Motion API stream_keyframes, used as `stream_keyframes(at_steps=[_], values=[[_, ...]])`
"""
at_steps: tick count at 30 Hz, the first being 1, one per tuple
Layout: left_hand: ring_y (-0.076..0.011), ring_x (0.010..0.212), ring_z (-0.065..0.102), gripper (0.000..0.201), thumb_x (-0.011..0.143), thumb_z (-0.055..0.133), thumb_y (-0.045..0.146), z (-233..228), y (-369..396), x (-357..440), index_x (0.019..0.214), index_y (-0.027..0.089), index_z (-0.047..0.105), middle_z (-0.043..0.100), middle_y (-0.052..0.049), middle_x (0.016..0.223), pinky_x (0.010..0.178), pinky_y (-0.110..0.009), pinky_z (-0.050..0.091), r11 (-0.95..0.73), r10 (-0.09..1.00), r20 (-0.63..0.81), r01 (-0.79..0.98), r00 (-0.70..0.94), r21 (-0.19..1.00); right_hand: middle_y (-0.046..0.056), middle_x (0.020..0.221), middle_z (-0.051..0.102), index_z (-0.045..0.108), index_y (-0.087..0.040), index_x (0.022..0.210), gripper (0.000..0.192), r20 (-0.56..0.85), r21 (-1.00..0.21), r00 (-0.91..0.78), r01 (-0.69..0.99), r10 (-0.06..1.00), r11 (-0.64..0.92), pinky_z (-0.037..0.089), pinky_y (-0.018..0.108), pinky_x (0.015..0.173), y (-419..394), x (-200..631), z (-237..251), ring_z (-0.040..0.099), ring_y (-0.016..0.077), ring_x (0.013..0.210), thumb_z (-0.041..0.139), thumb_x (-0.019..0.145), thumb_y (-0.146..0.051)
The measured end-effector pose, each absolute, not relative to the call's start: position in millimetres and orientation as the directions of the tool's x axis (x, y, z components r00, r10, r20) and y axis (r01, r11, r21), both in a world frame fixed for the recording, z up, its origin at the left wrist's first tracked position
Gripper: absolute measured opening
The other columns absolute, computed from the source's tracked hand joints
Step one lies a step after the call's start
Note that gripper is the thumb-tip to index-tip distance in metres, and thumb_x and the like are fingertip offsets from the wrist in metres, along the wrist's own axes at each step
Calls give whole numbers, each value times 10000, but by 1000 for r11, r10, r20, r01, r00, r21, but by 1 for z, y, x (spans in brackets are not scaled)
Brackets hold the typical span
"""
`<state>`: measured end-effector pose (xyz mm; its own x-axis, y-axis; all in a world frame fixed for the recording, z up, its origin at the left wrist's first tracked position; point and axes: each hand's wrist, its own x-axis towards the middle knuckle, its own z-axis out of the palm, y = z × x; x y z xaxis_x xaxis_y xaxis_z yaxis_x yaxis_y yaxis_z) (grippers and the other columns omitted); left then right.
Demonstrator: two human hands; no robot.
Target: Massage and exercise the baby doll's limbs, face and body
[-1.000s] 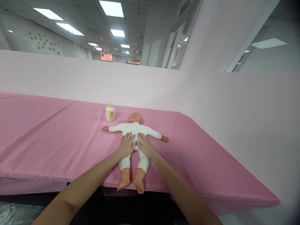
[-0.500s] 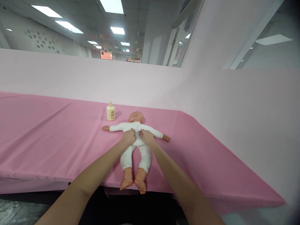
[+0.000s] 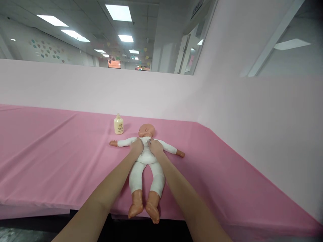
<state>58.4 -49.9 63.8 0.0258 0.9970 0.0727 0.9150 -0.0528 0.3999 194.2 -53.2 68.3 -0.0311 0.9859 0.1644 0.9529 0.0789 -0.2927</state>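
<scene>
The baby doll (image 3: 146, 158) lies on its back in the middle of the pink table (image 3: 50, 158), head toward the far wall, arms flung out to either side, feet at the near edge and just over it. It is fully dressed in its white suit, which sits smooth on the legs and sleeves. My left hand (image 3: 137, 147) and right hand (image 3: 155, 147) rest side by side on its upper chest, just below the chin, fingers curled in on the fabric there; whether I am pinching cloth or only pressing I cannot tell. By my reckoning the work has reached the collar, with legs and belly untouched now. A small cream bottle (image 3: 118, 124) stands upright beyond the doll's outstretched arm on the left, near but apart, cap on. Nothing lies between my hands and the doll.
</scene>
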Motion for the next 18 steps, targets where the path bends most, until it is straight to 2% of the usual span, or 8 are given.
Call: stream_keyframes(at_steps=[6,11,14,18], values=[[-281,962,705,367,1018,291,258,51,-57,52,1283,72,463,727,-179,1041,823,-347,476,-17,993,108,866,-43,500,192,1225,693,490,-84,1413,468,132,-318,-58,943,990,97,455,340,944,-59,197,58,652,289,1155,397,1045,-360],[-283,1189,628,319,996,354,272,39,-59,48,1262,134,463,677,-173,1215,980,-381,438,-17,982,170,863,-80,505,191,1478,506,356,-128,1542,625,90,-324,-95,938,991,119,340,431,1125,-75,202,47,479,358,1346,400,1033,-489],[-276,1263,567,299,987,384,303,32,-61,40,1193,119,498,642,-173,1274,1088,-385,367,1,975,193,865,-113,503,145,1511,453,303,-181,1578,661,68,-423,-100,898,993,120,291,421,1181,-84,211,39,420,326,1395,413,1019,-515],[-334,1276,541,374,991,354,367,26,-63,26,1165,84,525,637,-219,1260,1115,-458,329,37,977,167,870,-136,491,135,1492,437,385,-177,1538,639,90,-616,45,787,995,20,265,380,1215,-87,224,26,361,286,1448,467,982,-483]])
